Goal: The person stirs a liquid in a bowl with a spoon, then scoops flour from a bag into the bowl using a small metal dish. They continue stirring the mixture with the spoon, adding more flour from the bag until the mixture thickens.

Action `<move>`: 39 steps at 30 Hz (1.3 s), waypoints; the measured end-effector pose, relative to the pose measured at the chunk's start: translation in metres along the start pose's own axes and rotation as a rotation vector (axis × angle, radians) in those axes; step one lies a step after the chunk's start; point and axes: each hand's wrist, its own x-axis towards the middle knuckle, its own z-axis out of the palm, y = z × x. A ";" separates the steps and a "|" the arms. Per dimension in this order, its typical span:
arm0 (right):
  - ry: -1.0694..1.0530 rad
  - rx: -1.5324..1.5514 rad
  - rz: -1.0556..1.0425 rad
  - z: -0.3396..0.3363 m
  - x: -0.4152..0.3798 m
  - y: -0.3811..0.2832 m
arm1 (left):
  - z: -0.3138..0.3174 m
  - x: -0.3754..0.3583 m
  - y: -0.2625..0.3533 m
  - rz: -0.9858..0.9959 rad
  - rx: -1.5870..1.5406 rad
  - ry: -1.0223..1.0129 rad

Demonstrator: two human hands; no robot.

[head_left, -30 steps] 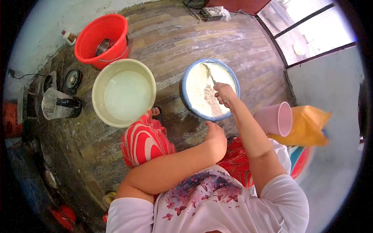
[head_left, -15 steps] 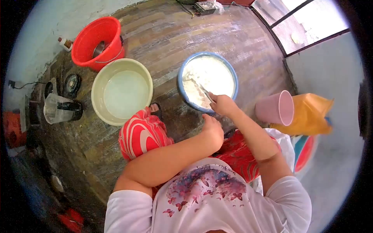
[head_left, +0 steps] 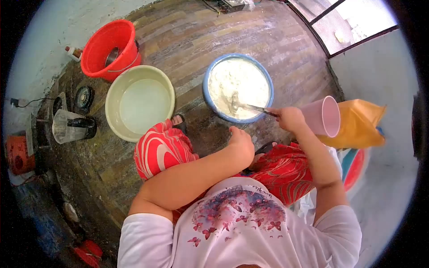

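My right hand (head_left: 288, 119) is closed around the handle of a metal spoon (head_left: 257, 108). The spoon slants left over the rim of a blue basin (head_left: 207, 91), its head sunk partly in a thick white mixture (head_left: 241, 82). My left hand (head_left: 241, 142) hangs loosely between my knees, just below the basin and apart from it. One of its digits points out toward the basin; the others are mostly hidden, and I see nothing held. A cream basin (head_left: 115, 127) with cloudy liquid stands left of the blue one.
A red bucket (head_left: 91, 58) with a metal vessel inside stands far left, near a clear jug (head_left: 62, 126). At right are a pink bucket (head_left: 322, 117) and a yellow bag (head_left: 359, 125). Wooden-patterned floor (head_left: 178, 35) lies beneath, with a white wall at right.
My right hand has moved right and drawn the spoon's handle toward the basin's lower right rim. The mixture's surface looks more stirred. My left hand stays nearly in place.
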 end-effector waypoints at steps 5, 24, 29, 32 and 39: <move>0.089 0.415 0.100 0.011 -0.006 -0.010 | 0.004 -0.001 0.001 0.028 0.068 0.044; 0.080 0.623 0.133 0.042 -0.010 -0.007 | 0.057 0.035 -0.055 -0.338 -0.303 -0.171; 0.027 0.692 0.176 0.036 -0.012 -0.003 | 0.080 0.056 -0.103 -0.667 -0.309 -0.227; -0.009 0.690 0.213 0.030 -0.012 -0.003 | 0.098 0.068 -0.118 -0.793 -0.405 -0.168; 0.063 0.642 0.145 0.037 -0.007 0.003 | 0.107 0.092 -0.116 -0.746 -0.166 -0.182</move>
